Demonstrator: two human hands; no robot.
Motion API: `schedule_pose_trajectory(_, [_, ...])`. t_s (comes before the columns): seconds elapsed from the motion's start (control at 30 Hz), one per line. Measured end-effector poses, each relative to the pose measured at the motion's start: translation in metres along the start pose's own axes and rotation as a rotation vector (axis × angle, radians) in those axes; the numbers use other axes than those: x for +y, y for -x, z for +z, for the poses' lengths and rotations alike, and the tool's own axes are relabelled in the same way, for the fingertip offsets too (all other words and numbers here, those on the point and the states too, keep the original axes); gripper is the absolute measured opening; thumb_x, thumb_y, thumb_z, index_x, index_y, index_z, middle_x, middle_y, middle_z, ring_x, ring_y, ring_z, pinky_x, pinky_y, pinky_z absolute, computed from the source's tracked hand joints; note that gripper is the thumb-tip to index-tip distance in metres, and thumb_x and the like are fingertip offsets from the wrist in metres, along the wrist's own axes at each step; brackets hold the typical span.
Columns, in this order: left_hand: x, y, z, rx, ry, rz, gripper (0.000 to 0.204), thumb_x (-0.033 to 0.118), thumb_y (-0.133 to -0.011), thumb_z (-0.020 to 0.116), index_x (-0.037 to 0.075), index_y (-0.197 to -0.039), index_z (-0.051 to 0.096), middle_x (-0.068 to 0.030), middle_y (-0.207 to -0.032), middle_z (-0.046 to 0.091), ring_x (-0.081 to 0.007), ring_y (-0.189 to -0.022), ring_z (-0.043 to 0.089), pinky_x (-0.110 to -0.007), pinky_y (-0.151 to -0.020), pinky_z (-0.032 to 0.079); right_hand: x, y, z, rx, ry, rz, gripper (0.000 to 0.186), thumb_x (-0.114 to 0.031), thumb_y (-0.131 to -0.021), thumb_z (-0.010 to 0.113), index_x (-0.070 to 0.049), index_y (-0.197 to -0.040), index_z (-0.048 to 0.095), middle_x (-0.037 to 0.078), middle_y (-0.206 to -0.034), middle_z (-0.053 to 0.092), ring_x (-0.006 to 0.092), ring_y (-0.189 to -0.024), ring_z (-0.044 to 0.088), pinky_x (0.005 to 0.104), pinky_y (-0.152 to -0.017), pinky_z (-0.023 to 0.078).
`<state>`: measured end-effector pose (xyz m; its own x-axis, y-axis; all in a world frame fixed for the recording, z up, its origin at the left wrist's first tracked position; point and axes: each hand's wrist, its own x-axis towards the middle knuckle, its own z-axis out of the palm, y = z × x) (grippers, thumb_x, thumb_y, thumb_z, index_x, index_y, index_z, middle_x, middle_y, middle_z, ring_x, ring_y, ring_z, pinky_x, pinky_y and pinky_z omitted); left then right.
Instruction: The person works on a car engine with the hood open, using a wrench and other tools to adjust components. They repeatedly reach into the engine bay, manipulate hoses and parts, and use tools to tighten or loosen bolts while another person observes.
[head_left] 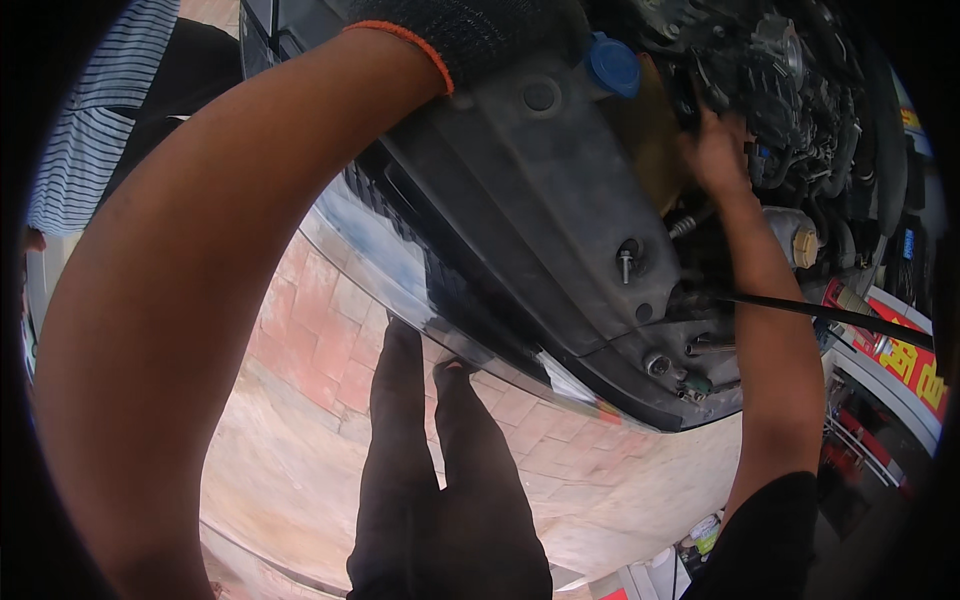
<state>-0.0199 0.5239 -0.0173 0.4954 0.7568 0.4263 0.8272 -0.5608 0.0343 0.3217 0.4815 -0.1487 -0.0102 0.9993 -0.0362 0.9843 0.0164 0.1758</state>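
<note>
My left hand, in a dark knit glove with an orange cuff, rests over the black plastic cover at the front of an open car engine bay. Its fingers are out of sight at the top edge. My right hand looks bare and smeared by motion. It reaches down into the bay beside a yellowish-brown panel, near dark engine parts; what its fingers touch is unclear. Between the hands is a blue cap. A bolt-like metal piece stands in a recess of the cover.
Small metal tools or sockets lie at the cover's right end. A thin black rod crosses over my right forearm. Beyond that arm is a reservoir with a yellow cap. At upper left stands a person in a striped shirt.
</note>
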Motion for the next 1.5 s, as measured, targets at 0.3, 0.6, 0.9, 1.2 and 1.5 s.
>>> schedule_pose_trajectory(0.3, [0.006,0.000,0.010,-0.003,0.058,-0.015,0.024,0.028,-0.080,0.062,0.009,-0.091,0.070,-0.0157,-0.092,0.069,-0.0342,-0.089,0.067,-0.047,-0.081,0.051,0.025,-0.013,0.023,0.257,0.085,-0.086,0.078,-0.032,-0.081,0.068,-0.026,-0.151,0.033,0.025,-0.108,0.067,0.0451,-0.099,0.065,0.0506,-0.100,0.045])
schedule_pose_trajectory(0.6, [0.006,0.002,0.009,-0.010,0.014,-0.027,0.024,0.030,-0.082,0.060,0.010,-0.092,0.070,-0.0150,-0.093,0.069,-0.0333,-0.090,0.067,-0.046,-0.082,0.051,0.001,0.009,0.004,0.120,-0.061,0.082,0.057,-0.033,-0.082,0.071,-0.003,-0.127,0.057,0.031,-0.122,0.054,0.0449,-0.117,0.052,0.0513,-0.104,0.040])
schedule_pose_trajectory(0.9, [0.006,-0.001,0.020,0.081,-0.001,0.037,0.024,0.028,-0.084,0.058,0.010,-0.095,0.069,-0.0150,-0.090,0.069,-0.0327,-0.088,0.066,-0.048,-0.083,0.049,0.014,0.034,-0.013,0.153,-0.081,-0.223,0.088,-0.015,-0.078,0.071,-0.033,-0.155,0.030,0.022,-0.120,0.051,0.0407,-0.121,0.045,0.0518,-0.110,0.030])
schedule_pose_trajectory(1.2, [-0.001,0.005,0.014,0.096,-0.002,0.059,0.027,0.030,-0.083,0.059,0.009,-0.096,0.069,-0.0147,-0.098,0.068,-0.0329,-0.092,0.066,-0.047,-0.085,0.049,0.004,-0.013,0.016,0.058,0.129,0.007,0.088,-0.018,-0.077,0.065,-0.033,-0.155,0.027,0.027,-0.108,0.063,0.0459,-0.102,0.060,0.0551,-0.095,0.045])
schedule_pose_trajectory(1.5, [0.004,0.001,0.008,-0.029,-0.010,-0.019,0.028,0.033,-0.080,0.063,0.011,-0.095,0.070,-0.0130,-0.101,0.069,-0.0308,-0.091,0.067,-0.046,-0.084,0.050,0.005,0.015,0.000,0.153,0.004,0.081,0.063,-0.024,-0.074,0.069,-0.007,-0.132,0.050,0.026,-0.129,0.051,0.0446,-0.121,0.048,0.0531,-0.105,0.038])
